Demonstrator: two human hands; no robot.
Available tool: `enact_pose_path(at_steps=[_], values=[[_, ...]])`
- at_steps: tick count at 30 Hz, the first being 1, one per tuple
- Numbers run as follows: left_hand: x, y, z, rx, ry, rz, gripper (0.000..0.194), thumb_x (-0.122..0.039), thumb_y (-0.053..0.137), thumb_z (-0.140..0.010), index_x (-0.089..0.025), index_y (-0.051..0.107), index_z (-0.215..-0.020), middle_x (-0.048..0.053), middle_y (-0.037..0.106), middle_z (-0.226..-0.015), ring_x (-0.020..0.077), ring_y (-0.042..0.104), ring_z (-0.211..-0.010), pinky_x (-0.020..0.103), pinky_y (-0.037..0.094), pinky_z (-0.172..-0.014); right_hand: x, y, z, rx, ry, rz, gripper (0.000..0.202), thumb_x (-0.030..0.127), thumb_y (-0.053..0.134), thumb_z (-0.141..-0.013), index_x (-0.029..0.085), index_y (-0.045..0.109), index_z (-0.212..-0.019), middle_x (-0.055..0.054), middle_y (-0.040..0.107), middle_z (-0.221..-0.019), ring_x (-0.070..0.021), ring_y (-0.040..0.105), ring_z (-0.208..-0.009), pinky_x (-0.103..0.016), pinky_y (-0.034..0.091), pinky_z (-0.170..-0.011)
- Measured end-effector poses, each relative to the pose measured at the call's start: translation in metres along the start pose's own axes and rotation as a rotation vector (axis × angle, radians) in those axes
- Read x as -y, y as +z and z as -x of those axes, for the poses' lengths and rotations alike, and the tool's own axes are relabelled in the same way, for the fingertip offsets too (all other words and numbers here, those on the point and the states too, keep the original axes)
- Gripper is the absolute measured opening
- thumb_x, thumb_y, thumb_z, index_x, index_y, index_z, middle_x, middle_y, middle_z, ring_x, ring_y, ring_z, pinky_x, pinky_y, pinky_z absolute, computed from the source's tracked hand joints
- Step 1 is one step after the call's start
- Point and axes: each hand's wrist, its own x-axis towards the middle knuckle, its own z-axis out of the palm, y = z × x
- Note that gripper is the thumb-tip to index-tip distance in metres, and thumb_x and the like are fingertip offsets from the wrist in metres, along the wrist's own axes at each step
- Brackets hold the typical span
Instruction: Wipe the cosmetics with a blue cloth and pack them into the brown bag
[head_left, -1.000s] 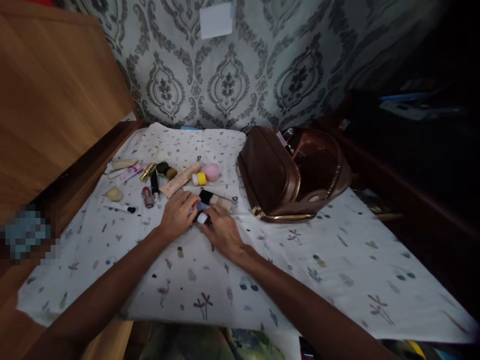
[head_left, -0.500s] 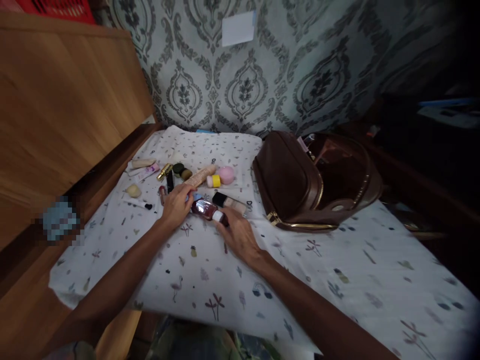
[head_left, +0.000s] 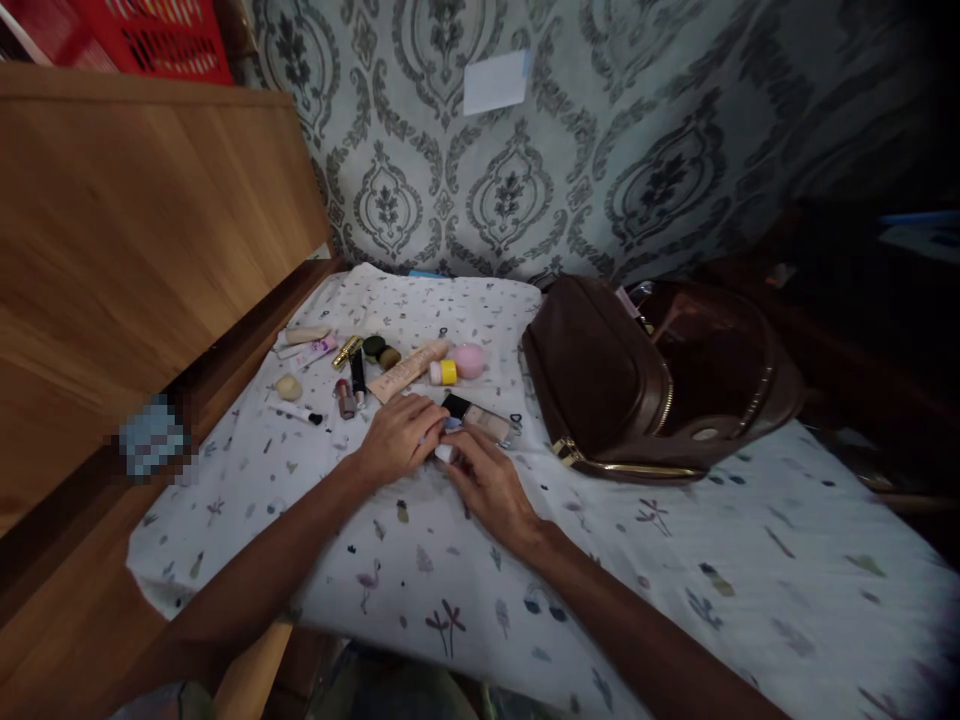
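A small bottle with a white cap (head_left: 445,453) lies between my hands, its dark red body now mostly hidden. My left hand (head_left: 399,437) is closed over the body, fingers curled down around it. At the cap end, my right hand (head_left: 491,485) pinches with thumb and fingertips. A bit of something blue (head_left: 451,424) shows between the hands. Just beyond my right fingers lies a foundation bottle (head_left: 487,423) with a black cap. Past my left hand are a beige tube (head_left: 409,370), a small brownish tube (head_left: 345,400) and a black tube (head_left: 358,372).
A brown handbag (head_left: 600,375) stands unzipped on the right of the patterned cloth (head_left: 465,600). Further back lie a yellow-lidded jar (head_left: 443,372), a pink sponge (head_left: 469,360), brushes and several other cosmetics. A wooden panel (head_left: 150,190) rises on the left.
My left hand has moved right and over the bottle's body, covering it. My right hand stays at the cap end. The whole view has shifted slightly.
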Motion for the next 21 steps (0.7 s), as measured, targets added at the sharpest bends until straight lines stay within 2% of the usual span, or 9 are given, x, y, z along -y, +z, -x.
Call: enact_pose_path(at_steps=[6,14,17,21], values=[[0.010,0.003,0.003,0.030,-0.075,-0.011,0.029,-0.026,0.038,-0.102,-0.017,0.064,-0.091,0.008,0.067,-0.085,0.0205,0.061,-0.083,0.035,0.049,-0.079,-0.004,0.001,0.000,-0.003,0.032,-0.014,0.021,0.012,0.054,-0.091,0.022,0.060,-0.108,-0.005,0.062,-0.095,-0.0175,0.061,-0.079,-0.032,0.055,-0.075],[0.034,-0.003,0.011,0.096,-0.336,0.125,0.033,-0.034,0.034,-0.103,-0.019,0.058,-0.085,0.005,0.064,-0.084,0.0185,0.060,-0.081,0.032,0.047,-0.077,-0.001,0.001,0.001,-0.017,0.051,-0.040,0.021,0.013,0.055,-0.091,0.022,0.059,-0.110,-0.004,0.061,-0.092,-0.0159,0.061,-0.075,-0.028,0.055,-0.066],[0.038,-0.003,0.012,0.116,-0.400,0.206,0.034,-0.036,0.034,-0.103,-0.018,0.057,-0.085,0.005,0.064,-0.083,0.0173,0.060,-0.079,0.030,0.046,-0.076,-0.002,0.001,0.000,-0.014,0.049,-0.019,0.024,0.013,0.056,-0.090,0.022,0.059,-0.113,-0.004,0.062,-0.093,-0.0170,0.062,-0.079,-0.030,0.056,-0.070],[0.037,-0.002,0.010,0.085,-0.450,0.222,0.035,-0.037,0.034,-0.102,-0.019,0.056,-0.082,0.004,0.063,-0.078,0.0174,0.060,-0.078,0.030,0.045,-0.077,-0.003,0.000,0.000,-0.005,0.063,-0.014,0.038,0.013,0.056,-0.090,0.024,0.058,-0.126,-0.006,0.063,-0.100,-0.0182,0.063,-0.082,-0.034,0.057,-0.076]])
